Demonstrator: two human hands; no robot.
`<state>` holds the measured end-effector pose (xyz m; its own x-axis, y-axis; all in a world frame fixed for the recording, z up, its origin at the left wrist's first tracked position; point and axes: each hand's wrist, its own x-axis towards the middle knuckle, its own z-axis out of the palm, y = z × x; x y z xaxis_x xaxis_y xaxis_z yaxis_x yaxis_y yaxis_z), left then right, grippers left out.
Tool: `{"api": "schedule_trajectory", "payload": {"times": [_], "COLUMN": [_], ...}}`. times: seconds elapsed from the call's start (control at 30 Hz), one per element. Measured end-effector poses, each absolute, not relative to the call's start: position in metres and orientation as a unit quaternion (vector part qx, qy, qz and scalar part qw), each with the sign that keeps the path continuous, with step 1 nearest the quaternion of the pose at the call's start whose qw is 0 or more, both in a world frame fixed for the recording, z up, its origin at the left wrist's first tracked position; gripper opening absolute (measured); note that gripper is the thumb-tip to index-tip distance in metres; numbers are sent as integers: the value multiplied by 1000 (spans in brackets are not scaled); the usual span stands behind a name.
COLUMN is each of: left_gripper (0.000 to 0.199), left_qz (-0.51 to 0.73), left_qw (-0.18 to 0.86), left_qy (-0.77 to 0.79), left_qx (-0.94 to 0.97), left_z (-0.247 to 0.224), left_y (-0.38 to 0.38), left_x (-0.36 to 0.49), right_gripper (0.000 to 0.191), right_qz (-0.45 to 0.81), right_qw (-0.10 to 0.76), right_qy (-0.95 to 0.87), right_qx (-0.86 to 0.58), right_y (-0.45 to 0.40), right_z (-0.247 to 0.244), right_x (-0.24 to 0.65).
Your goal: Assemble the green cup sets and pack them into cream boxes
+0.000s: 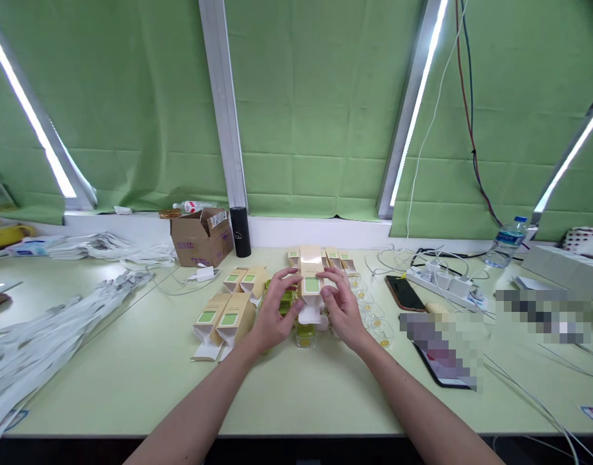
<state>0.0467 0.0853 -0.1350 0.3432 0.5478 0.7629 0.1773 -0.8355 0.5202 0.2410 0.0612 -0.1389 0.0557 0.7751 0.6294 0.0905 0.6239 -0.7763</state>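
Observation:
Between my hands is a small cream box (311, 268) with a green label and a white flap open at its near end. My left hand (277, 310) grips its left side, and my right hand (343, 310) has its fingers on the right side. Just below the box, a small clear container with yellow-green contents (305, 335) rests on the table. More green pieces show partly behind my left hand. Several similar cream boxes (236, 313) lie to the left with flaps open. Clear containers with yellow dots (374, 316) are lined up at the right.
On the table (306, 400), a cardboard box (199, 242) and a black cylinder (240, 231) stand at the back. White strips (83, 316) spread over the left. A phone (405, 293), a power strip (446, 287), cables and a water bottle (507, 242) occupy the right.

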Motion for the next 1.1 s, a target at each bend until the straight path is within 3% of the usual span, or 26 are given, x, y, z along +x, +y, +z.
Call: {"api": "schedule_trajectory", "payload": {"times": [0.17, 0.53, 1.1], "left_gripper": [35, 29, 30], "left_qz": [529, 574, 570], "left_qw": [167, 268, 315], "left_qy": [240, 275, 284], "left_qx": [797, 724, 704], "left_z": [-134, -139, -141], "left_y": [82, 89, 92], "left_x": [48, 51, 53], "right_gripper": [35, 46, 37], "right_qz": [280, 369, 398], "right_qw": [637, 606, 622], "right_qy": [-636, -647, -602], "right_qx": [-334, -279, -303], "right_y": [60, 65, 68], "right_z": [-138, -146, -145], "right_x": [241, 246, 243]}}
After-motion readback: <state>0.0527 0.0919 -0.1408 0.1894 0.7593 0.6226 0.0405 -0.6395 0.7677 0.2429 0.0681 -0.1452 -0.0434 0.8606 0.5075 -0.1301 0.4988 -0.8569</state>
